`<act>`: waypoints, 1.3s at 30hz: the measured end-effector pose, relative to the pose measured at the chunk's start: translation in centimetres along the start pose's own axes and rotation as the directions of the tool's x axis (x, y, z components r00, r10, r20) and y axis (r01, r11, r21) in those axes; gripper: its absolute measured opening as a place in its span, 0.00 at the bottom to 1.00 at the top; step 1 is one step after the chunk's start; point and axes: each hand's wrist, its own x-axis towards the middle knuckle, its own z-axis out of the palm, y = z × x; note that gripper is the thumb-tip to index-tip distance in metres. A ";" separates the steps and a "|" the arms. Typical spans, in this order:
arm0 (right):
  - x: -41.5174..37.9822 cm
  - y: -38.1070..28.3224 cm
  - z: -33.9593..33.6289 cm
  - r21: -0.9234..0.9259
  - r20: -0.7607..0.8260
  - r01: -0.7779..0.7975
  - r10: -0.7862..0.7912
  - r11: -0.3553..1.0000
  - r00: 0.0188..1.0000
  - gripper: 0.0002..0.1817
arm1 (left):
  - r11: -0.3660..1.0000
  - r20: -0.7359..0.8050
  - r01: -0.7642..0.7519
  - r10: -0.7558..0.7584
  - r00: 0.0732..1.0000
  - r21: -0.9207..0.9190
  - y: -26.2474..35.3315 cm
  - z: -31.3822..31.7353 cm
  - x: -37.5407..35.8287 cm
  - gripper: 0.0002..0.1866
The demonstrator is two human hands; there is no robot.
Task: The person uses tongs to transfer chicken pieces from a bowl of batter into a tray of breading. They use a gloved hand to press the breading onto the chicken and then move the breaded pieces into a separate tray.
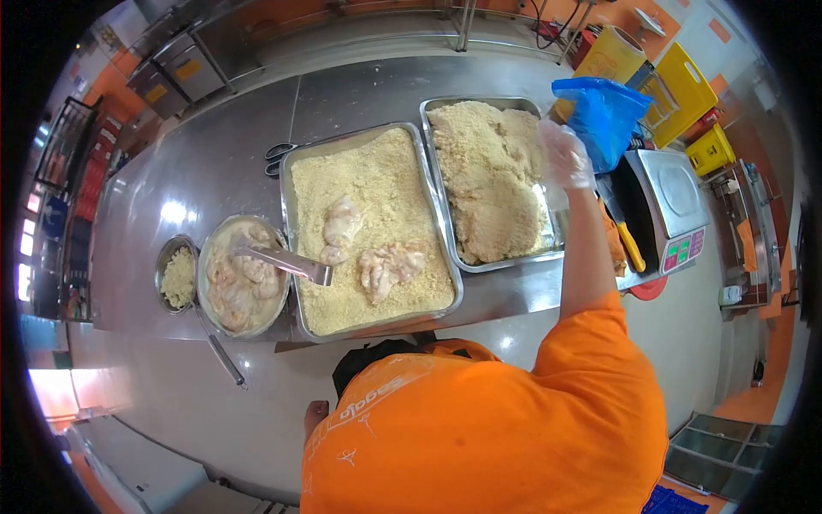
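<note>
My right hand point(567, 158), in a clear plastic glove, is stretched out at the right rim of a metal tray point(552, 248) filled with crumb-coated meat point(484, 180). Its fingers are blurred beneath the plastic, and I cannot tell whether they grip anything. A blue plastic bag point(610, 120) is just beyond it. Low beside my body, my left hand point(315, 417) shows only in part, away from the table, its fingers hidden. Two pieces of raw chicken point(392, 270) lie on yellow crumbs in the larger tray point(288, 201). Metal tongs point(295, 264) rest across that tray and a bowl of wet chicken point(244, 295).
Left of the bowl stands a long-handled strainer point(179, 272) with crumbs inside. Black-handled scissors point(278, 158) lie behind the large tray. At the right are a weighing scale point(670, 193) and a yellow-handled knife point(634, 248). A yellow crate point(681, 94) stands farther back.
</note>
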 end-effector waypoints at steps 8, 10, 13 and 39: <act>0.8 -4.1 2.5 -0.670 0.151 0.198 -0.129 0.716 0.980 0.22 | 0.984 -0.045 0.163 -0.167 0.985 -0.064 -6.3 1.7 -5.5 0.17; 1.2 -7.1 4.0 -0.530 0.212 0.245 -0.152 0.812 0.965 0.25 | 0.979 -0.040 0.188 -0.192 0.981 -0.077 -7.4 2.4 -6.0 0.17; 0.4 -16.1 5.1 -0.182 0.509 0.285 -0.158 0.941 0.846 0.23 | 0.978 -0.036 0.190 -0.194 0.980 -0.085 -7.8 3.3 -6.1 0.18; -0.6 -19.7 17.5 0.008 0.789 0.867 -0.536 0.498 0.300 0.16 | 0.916 -0.097 -0.251 0.232 0.968 -0.313 14.2 -6.0 -6.3 0.13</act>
